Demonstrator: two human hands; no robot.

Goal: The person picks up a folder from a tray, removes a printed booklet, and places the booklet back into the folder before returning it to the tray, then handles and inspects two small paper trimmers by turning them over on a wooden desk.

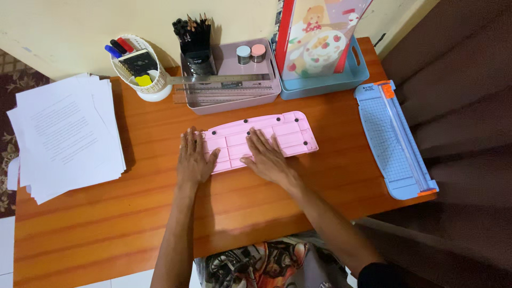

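Fingers of both hands lie spread and flat on a pink keyboard, turned underside up.
Left hand (193, 157) covers its near-left end, right hand (268, 156) its middle; the pink keyboard (277, 133) rests on the desk (133, 213), not yet lifted or turned.

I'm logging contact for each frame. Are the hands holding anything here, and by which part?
Nothing is gripped. Both hands, left hand and right hand, lie flat, palms down, on the pink plastic board.
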